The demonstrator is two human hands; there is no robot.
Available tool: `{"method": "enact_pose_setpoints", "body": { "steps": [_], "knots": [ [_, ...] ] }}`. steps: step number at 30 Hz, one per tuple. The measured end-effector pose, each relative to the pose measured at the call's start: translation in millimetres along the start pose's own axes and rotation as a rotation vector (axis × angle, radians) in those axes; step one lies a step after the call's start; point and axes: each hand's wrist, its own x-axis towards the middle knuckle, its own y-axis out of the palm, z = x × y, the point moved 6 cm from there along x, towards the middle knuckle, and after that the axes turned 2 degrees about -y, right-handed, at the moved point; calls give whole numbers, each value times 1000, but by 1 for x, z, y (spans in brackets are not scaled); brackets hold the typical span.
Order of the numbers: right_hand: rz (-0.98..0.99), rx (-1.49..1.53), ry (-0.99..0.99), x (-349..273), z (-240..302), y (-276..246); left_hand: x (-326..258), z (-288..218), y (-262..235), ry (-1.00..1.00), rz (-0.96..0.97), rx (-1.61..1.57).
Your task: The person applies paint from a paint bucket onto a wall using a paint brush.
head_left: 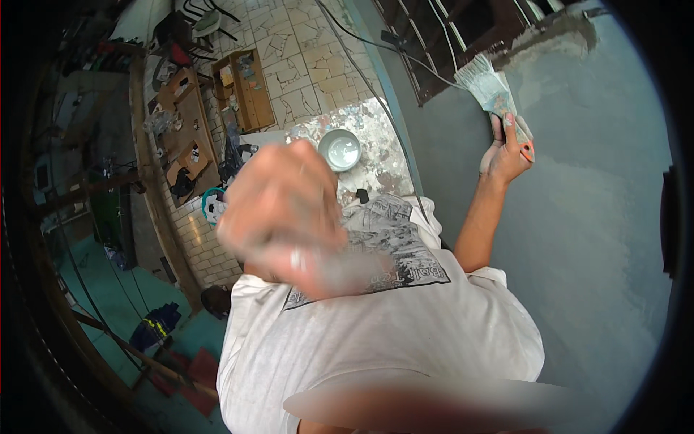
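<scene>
Against the grey wall [578,217], up near the dark window frame [463,43], the right hand [506,152] is closed around the handle of a wide paintbrush [491,90]. The brush's long axis runs slantwise, bristles pointing up and to the left toward the window frame, its orange handle end pointing down and to the right below the fingers. The bristles lie on the wall, just beside a rough unpainted patch under the frame. The left hand [282,210] is a blur close to the camera; whether it is open or closed I cannot tell. Far below the brush, a round bowl [340,150] sits on a paint-spattered tiled floor [303,65], with wooden crates [246,87] farther out.
</scene>
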Motion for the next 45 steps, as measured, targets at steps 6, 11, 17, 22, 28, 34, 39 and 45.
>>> {"method": "enact_pose_setpoints", "body": {
  "steps": [6, 11, 17, 22, 28, 34, 39, 45],
  "knots": [
    [51, -35, -74, -3, 4, 3, 30, -45, 24, 180, -5, -77],
    [57, -98, -98, -5, 9, 6, 33, -51, 20, 316, -135, -120],
    [39, -97, -103, -2, 7, -8, 49, -48, 31, 248, -133, -117],
    [51, -117, -90, -5, 8, 1, 48, -44, 32, 268, -166, -151],
    [73, -113, -77, -7, 4, 3, 47, -48, 29, 318, -64, -187],
    [47, -123, -90, -5, 6, 0, 55, -55, 27, 333, -151, -204],
    [88, -102, -80, -11, 8, 11, 55, -63, 25, 354, -164, -201],
    [60, -97, -91, -7, 4, 6, 62, -69, 25, 403, -91, -217]
  ]
}}
